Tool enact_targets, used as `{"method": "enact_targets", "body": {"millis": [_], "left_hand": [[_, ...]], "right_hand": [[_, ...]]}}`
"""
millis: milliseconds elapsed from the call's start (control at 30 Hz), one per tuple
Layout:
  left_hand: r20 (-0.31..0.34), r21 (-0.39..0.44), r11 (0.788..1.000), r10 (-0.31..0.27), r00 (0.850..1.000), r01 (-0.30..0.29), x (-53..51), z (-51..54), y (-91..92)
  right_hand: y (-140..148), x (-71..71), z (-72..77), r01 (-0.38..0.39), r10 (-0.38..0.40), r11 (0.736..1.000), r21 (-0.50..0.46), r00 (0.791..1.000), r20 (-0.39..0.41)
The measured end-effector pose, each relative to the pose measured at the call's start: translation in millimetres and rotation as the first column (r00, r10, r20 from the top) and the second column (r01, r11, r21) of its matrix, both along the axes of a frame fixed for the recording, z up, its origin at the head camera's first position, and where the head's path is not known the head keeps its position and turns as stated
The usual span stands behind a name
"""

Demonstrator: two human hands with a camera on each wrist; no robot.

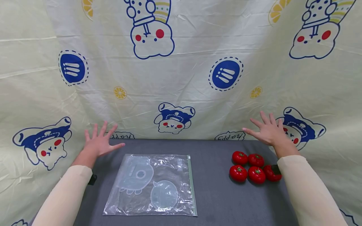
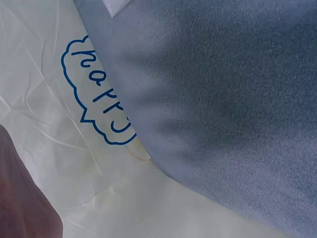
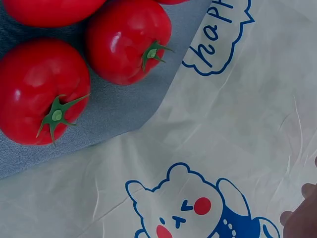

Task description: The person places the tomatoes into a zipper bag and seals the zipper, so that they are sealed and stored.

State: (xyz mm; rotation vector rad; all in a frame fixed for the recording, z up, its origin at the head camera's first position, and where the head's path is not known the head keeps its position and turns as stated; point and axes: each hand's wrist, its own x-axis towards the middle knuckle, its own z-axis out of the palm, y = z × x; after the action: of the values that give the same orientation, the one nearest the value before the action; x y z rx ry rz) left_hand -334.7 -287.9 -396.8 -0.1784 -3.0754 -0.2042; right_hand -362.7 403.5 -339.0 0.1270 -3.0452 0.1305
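Observation:
A clear zip bag (image 1: 133, 201) with a green seal strip along its right edge lies flat on the grey table, left of the middle. Several red tomatoes (image 1: 238, 173) with green stems sit in a cluster on the right of the table. My left hand (image 1: 97, 144) is held up beyond the bag's far left corner, fingers spread, holding nothing. Past the tomatoes, my right hand (image 1: 268, 130) is raised with spread fingers and holds nothing. The right wrist view shows tomatoes (image 3: 42, 91) close up; only a bit of the hand appears at its edge.
A grey tabletop (image 1: 212, 201) ends at a pale curtain (image 1: 192, 81) printed with cartoon bears and orange slices, which hangs behind and at both sides. A small black object (image 1: 92, 180) is partly hidden beside the left forearm.

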Motion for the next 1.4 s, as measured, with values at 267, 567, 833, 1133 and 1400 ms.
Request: {"method": "enact_targets", "body": {"millis": [267,567,833,1133,1400], "left_hand": [[-0.036,-0.03,0.999,-0.015,0.999,0.014,4.6,-8.1,8.4],[-0.043,-0.02,0.999,-0.036,0.998,0.035,12.8,-18.3,15.3],[-0.075,-0.033,0.998,-0.053,0.996,0.051,17.5,-29.5,21.9],[-0.092,-0.034,0.996,-0.082,0.992,0.08,29.0,-43.4,30.3],[-0.109,-0.031,0.992,-0.126,0.986,0.123,32.8,-55.7,45.5]], "right_hand": [[-5,6.3,-6.9,-0.019,0.02,0.998,0.056,1.0,-0.023],[-15,12.3,-14.9,-0.056,0.058,0.996,0.068,0.998,-0.025],[-22,19.1,-25.4,-0.076,0.08,0.994,0.073,0.996,-0.049],[-27,26.4,-38.7,-0.106,0.11,0.991,0.087,0.993,-0.042],[-41,35.9,-44.5,-0.141,0.144,0.988,0.07,0.989,-0.041]]}}
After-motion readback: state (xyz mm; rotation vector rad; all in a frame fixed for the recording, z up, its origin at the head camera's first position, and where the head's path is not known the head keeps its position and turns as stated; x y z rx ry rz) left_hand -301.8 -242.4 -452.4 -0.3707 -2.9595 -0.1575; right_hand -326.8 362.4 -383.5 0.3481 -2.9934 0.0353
